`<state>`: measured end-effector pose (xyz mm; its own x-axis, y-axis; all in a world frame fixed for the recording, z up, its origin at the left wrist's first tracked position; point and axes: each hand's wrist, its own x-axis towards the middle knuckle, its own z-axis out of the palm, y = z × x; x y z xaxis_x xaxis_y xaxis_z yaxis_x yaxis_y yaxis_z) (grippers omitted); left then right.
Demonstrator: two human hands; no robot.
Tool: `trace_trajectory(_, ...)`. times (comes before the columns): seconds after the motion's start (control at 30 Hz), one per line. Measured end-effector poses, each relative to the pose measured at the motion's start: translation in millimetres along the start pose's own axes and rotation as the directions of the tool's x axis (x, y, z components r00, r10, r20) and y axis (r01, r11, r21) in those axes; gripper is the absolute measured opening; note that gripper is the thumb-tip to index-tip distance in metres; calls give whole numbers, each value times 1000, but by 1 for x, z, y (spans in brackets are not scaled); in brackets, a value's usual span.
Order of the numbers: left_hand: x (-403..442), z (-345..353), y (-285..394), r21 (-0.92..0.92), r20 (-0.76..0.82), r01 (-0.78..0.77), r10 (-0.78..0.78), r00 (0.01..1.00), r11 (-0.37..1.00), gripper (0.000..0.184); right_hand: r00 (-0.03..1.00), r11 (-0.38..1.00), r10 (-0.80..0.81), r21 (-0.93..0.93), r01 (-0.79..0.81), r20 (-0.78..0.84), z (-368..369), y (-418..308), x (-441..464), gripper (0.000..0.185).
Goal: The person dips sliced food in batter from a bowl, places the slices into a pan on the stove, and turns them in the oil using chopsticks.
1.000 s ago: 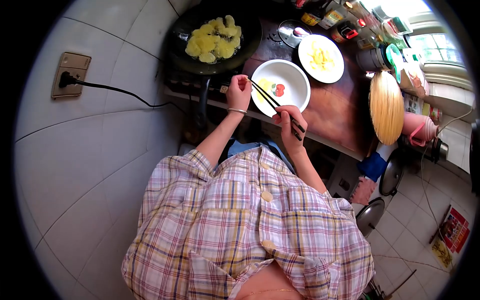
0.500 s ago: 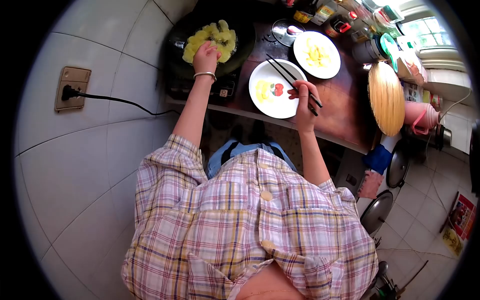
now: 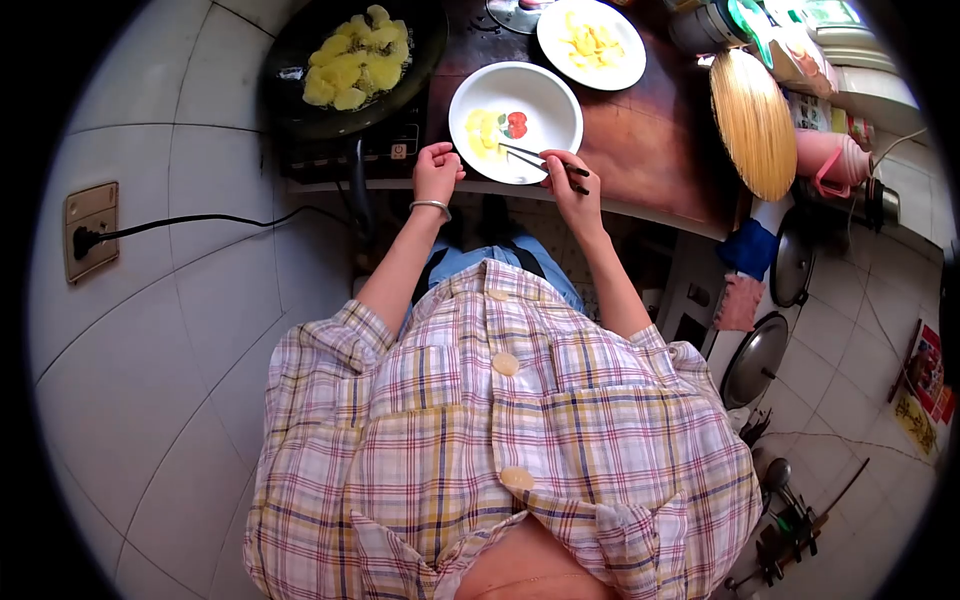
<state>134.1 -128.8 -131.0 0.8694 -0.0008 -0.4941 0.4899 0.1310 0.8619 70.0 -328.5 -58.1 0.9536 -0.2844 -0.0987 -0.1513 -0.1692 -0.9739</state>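
My right hand (image 3: 575, 195) grips a pair of dark chopsticks (image 3: 528, 152), their tips down in a white bowl (image 3: 552, 105) beside some pale yellow slices (image 3: 483, 133). A red fruit design with green leaves shows on the bowl's inside. Just off the bowl's left edge is my left hand (image 3: 437, 175), fingers curled in, with nothing visible in them. To the upper left, a black wok (image 3: 285, 112) contains many yellow slices (image 3: 355, 60), which look like potato, in bubbling oil. Behind the bowl, a white plate (image 3: 634, 50) bears more pale slices (image 3: 590, 42).
Under the wok is a black cooktop (image 3: 400, 150); the wok's handle (image 3: 360, 195) juts toward me. A black cord (image 3: 210, 217) runs from the wall socket (image 3: 92, 230). A round woven lid (image 3: 755, 125) and a pink thermos (image 3: 832, 160) stand at the right.
My left hand has come back from over the wok to beside the bowl. The chopsticks, held above the bowl before, now dip their tips into it. The view has shifted.
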Motion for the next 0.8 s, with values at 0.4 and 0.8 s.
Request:
trace_trajectory(0.4, 4, 32, -15, 149, -212, 11, 21, 977, 989, 43, 991, 994, 60, 78, -70, 123, 8, -14, 3, 17)
trace_trajectory(0.8, 16, 27, -20, 178, -265, -42, 89, 960, 983, 38, 994, 977, 54, 199, -73, 98, 13, -5, 11, 18)
